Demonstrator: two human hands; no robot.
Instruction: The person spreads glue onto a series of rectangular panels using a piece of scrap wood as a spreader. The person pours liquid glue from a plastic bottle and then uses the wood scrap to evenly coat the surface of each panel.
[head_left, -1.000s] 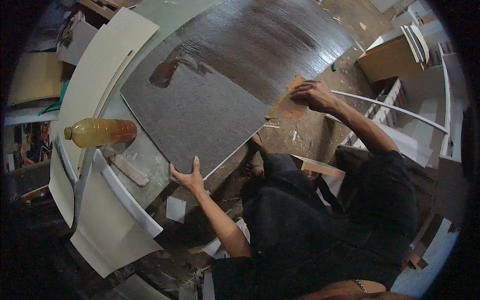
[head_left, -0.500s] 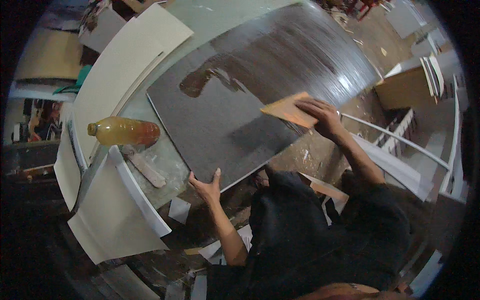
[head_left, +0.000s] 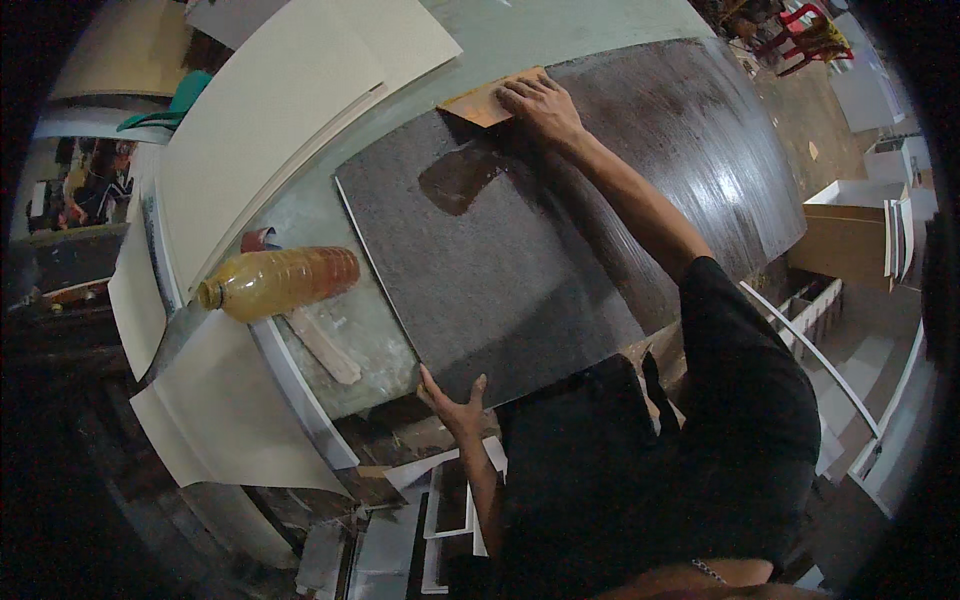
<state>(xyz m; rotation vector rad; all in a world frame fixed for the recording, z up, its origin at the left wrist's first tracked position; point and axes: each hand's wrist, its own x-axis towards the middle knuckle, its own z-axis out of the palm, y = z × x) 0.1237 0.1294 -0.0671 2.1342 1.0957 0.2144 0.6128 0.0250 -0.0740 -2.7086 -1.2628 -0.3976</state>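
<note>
Grey panel (head_left: 500,290) lay on the worktop (head_left: 610,22): right side gleamed wet, left side looked mostly uncoated! Right hand (head_left: 543,108) kept its grip pinching an orange spreader (head_left: 485,102), far edge; left hand (head_left: 460,410) sat spread, near corner.

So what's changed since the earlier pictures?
The right hand has carried the flat tan piece from the near edge of the dark panel to its far edge. Nothing was let go. The left hand stays at the panel's near corner; the bottle still lies beside it.
</note>
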